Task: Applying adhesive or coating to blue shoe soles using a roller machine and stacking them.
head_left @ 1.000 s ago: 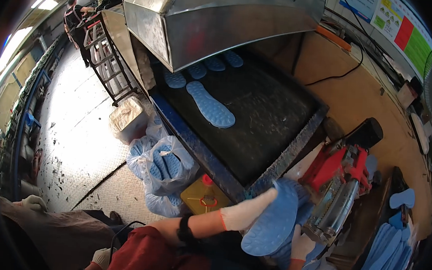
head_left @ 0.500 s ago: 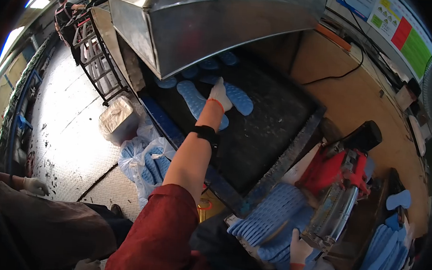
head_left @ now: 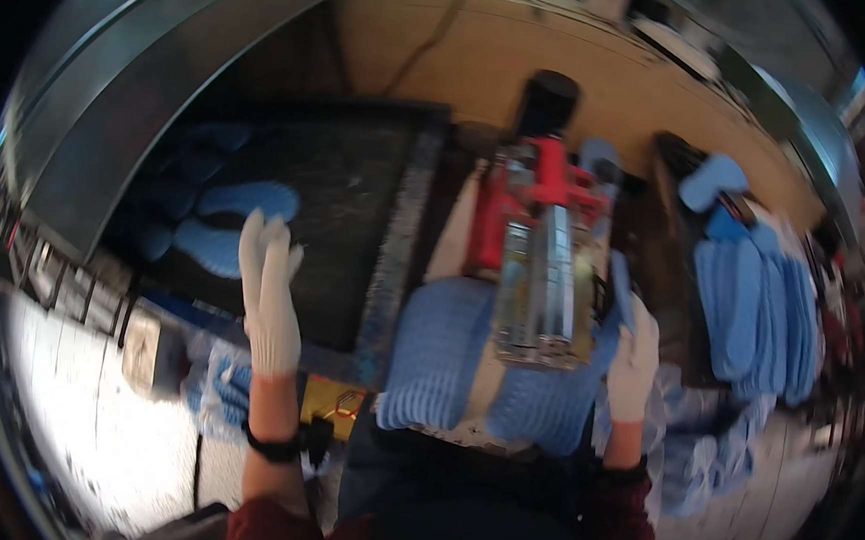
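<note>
My left hand [head_left: 272, 294], in a white glove, hovers at the near side of a black conveyor belt [head_left: 343, 254]. Its fingers are stretched out and hold nothing. Close to the fingertips lie two blue insoles, a farther one [head_left: 252, 198] and a nearer one [head_left: 208, 246]. Also gloved, my right hand [head_left: 636, 365] grips a blue insole [head_left: 619, 295] seen nearly edge-on, right of a red machine [head_left: 549, 183] with a shiny metal roller [head_left: 556, 269]. Before that machine stand two rows of stacked blue insoles, a left row [head_left: 434, 355] and a right row [head_left: 541, 406].
A sheet-metal hood [head_left: 134, 99] overhangs the belt's left part, with more insoles in its shadow. More blue insoles [head_left: 750, 312] are piled at the right. Clear plastic bags of insoles, a left one [head_left: 224, 381] and a right one [head_left: 705, 460], sit low down.
My view has swung right. The left hand has drawn back from the insoles on the belt, fingers now straight. My right hand has come up beside the machine with an insole.
</note>
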`<action>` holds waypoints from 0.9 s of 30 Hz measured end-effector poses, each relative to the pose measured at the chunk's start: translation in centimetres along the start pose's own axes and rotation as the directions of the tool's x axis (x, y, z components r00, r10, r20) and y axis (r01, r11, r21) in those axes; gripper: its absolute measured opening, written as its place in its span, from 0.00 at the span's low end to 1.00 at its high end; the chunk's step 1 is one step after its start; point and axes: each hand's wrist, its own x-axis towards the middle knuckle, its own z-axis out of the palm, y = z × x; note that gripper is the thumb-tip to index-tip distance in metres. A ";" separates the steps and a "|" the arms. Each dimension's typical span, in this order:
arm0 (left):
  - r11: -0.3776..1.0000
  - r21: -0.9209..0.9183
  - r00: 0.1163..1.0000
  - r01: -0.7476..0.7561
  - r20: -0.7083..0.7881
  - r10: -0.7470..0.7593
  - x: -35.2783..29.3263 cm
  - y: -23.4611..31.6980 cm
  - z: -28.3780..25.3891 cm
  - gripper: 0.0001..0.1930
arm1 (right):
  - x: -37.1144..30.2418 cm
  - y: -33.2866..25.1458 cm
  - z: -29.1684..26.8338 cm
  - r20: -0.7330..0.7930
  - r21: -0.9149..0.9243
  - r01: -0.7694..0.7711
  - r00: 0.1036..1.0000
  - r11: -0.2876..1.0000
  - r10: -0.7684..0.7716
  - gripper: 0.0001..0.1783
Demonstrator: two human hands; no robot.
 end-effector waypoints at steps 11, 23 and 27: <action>0.892 -0.421 0.802 0.167 0.584 0.126 -6.8 1.0 13.0 0.40 | 1.8 -3.8 -1.2 0.035 0.134 0.218 0.974 0.967 -0.224 0.18; 0.966 -0.098 0.707 -0.239 0.664 0.242 -3.1 -6.5 15.3 0.30 | -6.0 0.7 1.6 0.510 0.440 -0.705 0.706 0.556 0.492 0.16; 0.970 -0.192 0.724 -0.149 0.647 0.239 -2.6 -8.4 13.3 0.29 | -7.7 0.7 7.6 0.695 0.395 -0.683 0.660 0.615 0.286 0.14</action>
